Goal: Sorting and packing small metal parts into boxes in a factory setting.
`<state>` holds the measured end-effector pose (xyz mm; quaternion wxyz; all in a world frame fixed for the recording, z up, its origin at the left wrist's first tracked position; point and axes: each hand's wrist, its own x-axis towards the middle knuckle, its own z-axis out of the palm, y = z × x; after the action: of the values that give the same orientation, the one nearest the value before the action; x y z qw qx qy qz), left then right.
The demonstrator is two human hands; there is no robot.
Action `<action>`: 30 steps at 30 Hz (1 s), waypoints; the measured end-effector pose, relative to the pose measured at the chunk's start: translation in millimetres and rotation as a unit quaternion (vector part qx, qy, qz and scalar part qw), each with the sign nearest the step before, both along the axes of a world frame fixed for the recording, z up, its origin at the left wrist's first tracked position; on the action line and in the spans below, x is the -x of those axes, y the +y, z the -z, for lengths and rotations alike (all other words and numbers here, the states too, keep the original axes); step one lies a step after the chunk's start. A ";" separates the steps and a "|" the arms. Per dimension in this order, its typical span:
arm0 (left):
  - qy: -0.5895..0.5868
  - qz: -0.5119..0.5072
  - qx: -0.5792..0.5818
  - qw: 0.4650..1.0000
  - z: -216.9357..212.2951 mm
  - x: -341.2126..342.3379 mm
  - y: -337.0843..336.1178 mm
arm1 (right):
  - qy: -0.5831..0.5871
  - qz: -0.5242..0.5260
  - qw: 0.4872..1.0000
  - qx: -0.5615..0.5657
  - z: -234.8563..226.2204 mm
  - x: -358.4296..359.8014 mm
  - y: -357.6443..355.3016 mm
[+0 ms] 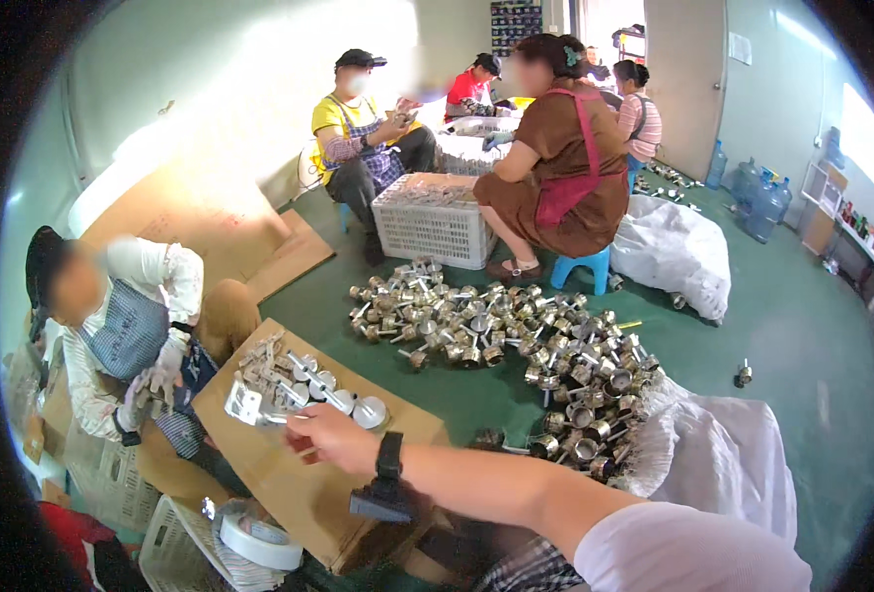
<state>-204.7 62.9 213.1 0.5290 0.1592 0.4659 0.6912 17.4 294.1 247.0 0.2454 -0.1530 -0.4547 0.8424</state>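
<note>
**Hand reaching a metal part on a cardboard sheet**

Seen from a head camera, looking down at a green floor (782,326). Right hand (330,436) stretched across from the lower right, forearm bare, black wristwatch (389,456) on the wrist, palm down. Fingers (302,422) curled closed, apparently pinching the thin stem end of a shiny silver metal fitting with a flat plate (249,405); exact grip hard to tell. Fitting lying just left of the fingertips, long axis running left to right, near the middle of a flat brown cardboard sheet (289,488). Further silver fittings with round caps (333,393) along the sheet's far edge. Left hand not in view. Beyond the sheet's right edge, a large heap of silver cylindrical metal parts (516,340) on the floor. Seated co-worker in gloves (121,340) at the sheet's left edge
</note>
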 end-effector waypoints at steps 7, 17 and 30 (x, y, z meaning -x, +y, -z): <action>-0.001 0.007 -0.028 1.000 3.1 3.7 -0.4 | 0.054 0.006 0.998 -0.031 -20.9 11.1 -44.8; 0.060 -0.057 0.011 0.996 13.1 -9.2 19.5 | 0.159 -0.072 0.982 0.072 -31.6 24.7 -58.9; 0.047 -0.056 -0.078 0.994 -9.4 -51.6 32.0 | 0.055 -0.013 0.987 -0.151 -21.8 37.2 -62.4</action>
<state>-153.1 94.9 222.5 0.4531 0.2055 0.4433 0.7457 -19.9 231.6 268.8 0.2792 -0.0612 -0.5648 0.7742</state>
